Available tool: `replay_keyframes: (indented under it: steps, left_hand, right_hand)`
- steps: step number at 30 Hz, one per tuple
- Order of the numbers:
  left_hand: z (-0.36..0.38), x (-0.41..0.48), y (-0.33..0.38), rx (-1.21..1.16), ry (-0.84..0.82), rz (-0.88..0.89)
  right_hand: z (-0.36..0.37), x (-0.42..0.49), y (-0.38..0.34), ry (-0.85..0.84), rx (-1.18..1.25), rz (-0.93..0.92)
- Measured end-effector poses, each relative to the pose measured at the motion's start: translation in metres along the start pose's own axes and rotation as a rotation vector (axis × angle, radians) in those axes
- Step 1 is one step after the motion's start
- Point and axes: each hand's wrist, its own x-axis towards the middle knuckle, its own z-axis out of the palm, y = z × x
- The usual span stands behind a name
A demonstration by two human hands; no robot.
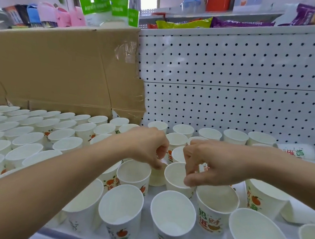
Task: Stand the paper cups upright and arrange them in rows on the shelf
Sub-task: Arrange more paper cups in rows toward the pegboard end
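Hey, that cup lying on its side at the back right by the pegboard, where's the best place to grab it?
Probably the side wall of the tipped cup, from above with the right hand: it lies flat, printed wall facing up, upright cups crowding its left.

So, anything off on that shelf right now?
Yes. A printed cup lies on its side at the back right, against the pegboard, and a white cup seems tipped over near the right edge. Most others stand upright.
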Motion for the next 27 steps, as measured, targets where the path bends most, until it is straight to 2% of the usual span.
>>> replay_keyframes:
  steps: [2, 5, 8, 11, 14, 16, 19, 22, 27]
  left_hand:
    - [-0.003, 0.002, -0.002, -0.006, 0.043, -0.023]
    - [-0.008, 0.006, -0.008, -0.04, 0.107, -0.06]
    - [-0.011, 0.007, -0.012, -0.153, 0.05, -0.033]
    - [-0.008, 0.008, -0.012, -0.109, -0.039, -0.019]
    - [-0.002, 0.013, -0.008, 0.097, 0.034, 0.005]
    - [-0.008, 0.015, -0.007, 0.145, 0.109, -0.007]
    - [-0.018, 0.02, -0.014, 0.004, 0.124, -0.061]
    - [-0.015, 0.026, -0.023, -0.136, 0.015, -0.047]
    - [-0.001, 0.031, -0.029, -0.126, -0.024, -0.031]
  right_hand:
    - [-0.004, -0.001, 0.001, 0.032, 0.027, -0.001]
    - [-0.015, -0.005, 0.008, 0.178, 0.128, 0.015]
    - [-0.021, -0.011, 0.016, 0.247, 0.169, 0.061]
    - [-0.017, -0.014, 0.02, 0.233, 0.131, 0.092]
    - [-0.012, -0.012, 0.022, 0.216, 0.112, 0.103]
    - [-0.011, -0.012, 0.023, 0.231, 0.116, 0.112]
    - [-0.014, -0.016, 0.027, 0.262, 0.132, 0.139]
    - [-0.016, -0.021, 0.035, 0.284, 0.133, 0.153]
    - [-0.015, -0.03, 0.044, 0.285, 0.128, 0.208]
